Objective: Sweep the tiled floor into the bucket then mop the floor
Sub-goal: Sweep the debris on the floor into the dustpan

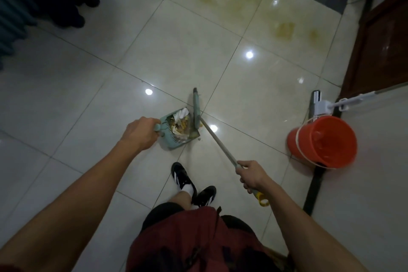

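Note:
My left hand grips the handle of a teal dustpan resting on the tiled floor. The pan holds crumpled paper and brown scraps. My right hand grips the grey pole of a broom, whose teal head stands against the pan's open right side. An orange bucket stands on the floor to the right, apart from both hands. A white flat mop leans behind the bucket, its pole running off to the right.
Yellowish stains mark the tiles further ahead. A dark wooden door and black threshold strip lie at the right. Another person's dark shoes stand at the upper left by a teal radiator. My own feet are just below the dustpan.

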`<state>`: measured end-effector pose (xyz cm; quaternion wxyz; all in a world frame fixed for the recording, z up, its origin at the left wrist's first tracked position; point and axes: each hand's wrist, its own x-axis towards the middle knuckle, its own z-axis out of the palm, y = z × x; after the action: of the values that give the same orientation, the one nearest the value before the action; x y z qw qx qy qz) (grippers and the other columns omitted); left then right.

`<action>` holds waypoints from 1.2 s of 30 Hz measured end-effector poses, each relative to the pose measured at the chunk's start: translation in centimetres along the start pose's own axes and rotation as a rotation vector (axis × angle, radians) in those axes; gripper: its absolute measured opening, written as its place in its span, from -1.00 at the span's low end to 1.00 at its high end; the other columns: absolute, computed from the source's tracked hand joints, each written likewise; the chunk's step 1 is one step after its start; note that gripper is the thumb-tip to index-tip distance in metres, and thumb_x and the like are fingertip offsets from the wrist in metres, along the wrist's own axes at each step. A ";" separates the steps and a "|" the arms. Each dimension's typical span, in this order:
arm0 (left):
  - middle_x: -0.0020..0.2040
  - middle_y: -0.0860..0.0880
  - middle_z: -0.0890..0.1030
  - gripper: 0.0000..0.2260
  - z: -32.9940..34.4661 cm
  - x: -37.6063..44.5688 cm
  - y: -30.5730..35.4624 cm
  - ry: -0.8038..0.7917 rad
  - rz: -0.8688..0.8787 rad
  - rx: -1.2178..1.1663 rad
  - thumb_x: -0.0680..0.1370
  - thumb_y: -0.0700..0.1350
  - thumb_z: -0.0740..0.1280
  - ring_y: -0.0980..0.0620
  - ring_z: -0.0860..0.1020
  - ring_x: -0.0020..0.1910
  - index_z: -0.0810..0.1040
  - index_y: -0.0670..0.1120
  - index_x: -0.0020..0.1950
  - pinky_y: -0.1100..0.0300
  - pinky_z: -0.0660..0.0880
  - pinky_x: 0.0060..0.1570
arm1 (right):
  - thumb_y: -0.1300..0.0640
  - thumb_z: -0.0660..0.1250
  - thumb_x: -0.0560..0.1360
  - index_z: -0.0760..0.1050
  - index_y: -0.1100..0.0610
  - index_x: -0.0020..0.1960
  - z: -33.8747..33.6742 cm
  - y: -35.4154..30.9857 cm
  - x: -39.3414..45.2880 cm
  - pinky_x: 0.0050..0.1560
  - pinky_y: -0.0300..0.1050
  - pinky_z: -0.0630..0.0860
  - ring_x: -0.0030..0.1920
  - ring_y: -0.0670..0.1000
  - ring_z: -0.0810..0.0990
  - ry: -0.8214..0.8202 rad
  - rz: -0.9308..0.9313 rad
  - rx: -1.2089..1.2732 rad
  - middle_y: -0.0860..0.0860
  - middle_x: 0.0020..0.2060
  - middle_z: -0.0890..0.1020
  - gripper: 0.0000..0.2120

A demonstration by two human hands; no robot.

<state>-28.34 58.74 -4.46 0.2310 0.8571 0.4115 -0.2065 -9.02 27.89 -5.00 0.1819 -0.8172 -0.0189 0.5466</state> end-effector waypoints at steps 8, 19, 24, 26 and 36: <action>-0.13 -0.02 0.65 -0.97 0.3 -3.2 -1.5 0.018 0.007 0.083 0.56 -0.07 0.41 -0.07 0.60 -0.18 0.62 0.06 -0.05 0.04 0.61 -0.08 | 0.19 0.19 0.60 0.34 0.10 0.53 2.5 5.8 -3.2 -0.51 -0.19 0.40 -0.45 0.02 0.42 0.082 0.017 0.025 0.09 -0.30 0.51 -0.51; -0.21 0.01 0.61 -0.93 -1.2 -1.1 -4.9 -0.012 0.122 0.150 0.56 -0.06 0.39 -0.06 0.59 -0.23 0.59 0.06 -0.13 0.02 0.61 -0.12 | 0.26 0.21 0.59 0.46 0.29 0.38 11.6 4.2 -4.0 -0.43 -0.13 0.45 -0.39 0.05 0.48 0.078 0.083 0.119 0.16 -0.22 0.57 -0.63; -0.20 0.02 0.62 -0.91 -1.9 0.3 -7.2 -0.036 0.173 0.153 0.54 -0.08 0.40 -0.07 0.60 -0.22 0.57 0.09 -0.13 0.01 0.62 -0.11 | 0.23 0.24 0.57 0.51 0.24 0.35 15.7 -0.3 -3.6 -0.36 -0.14 0.48 -0.29 0.08 0.55 0.063 0.040 0.153 0.15 -0.14 0.61 -0.64; -0.20 0.01 0.63 -0.94 -2.5 0.7 -8.1 -0.038 0.186 0.139 0.54 -0.07 0.41 -0.06 0.60 -0.23 0.59 0.08 -0.12 -0.01 0.63 -0.11 | 0.24 0.24 0.56 0.52 0.22 0.35 16.8 -1.6 -3.7 -0.51 -0.19 0.42 -0.42 0.04 0.49 0.059 0.054 0.201 0.13 -0.28 0.57 -0.64; -0.20 0.00 0.62 -0.93 -5.0 3.0 -12.0 -0.007 0.145 0.124 0.54 -0.09 0.41 -0.07 0.60 -0.23 0.59 0.05 -0.13 -0.01 0.63 -0.10 | 0.18 0.23 0.57 0.36 0.14 0.52 17.9 -2.8 -3.5 -0.39 -0.25 0.42 -0.27 0.00 0.55 0.221 -0.025 0.046 0.16 0.06 0.64 -0.49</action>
<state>-35.44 70.07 -4.81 0.1931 0.8967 0.3339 -0.2171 -26.03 34.68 -7.04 0.2082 -0.8677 0.0038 0.4514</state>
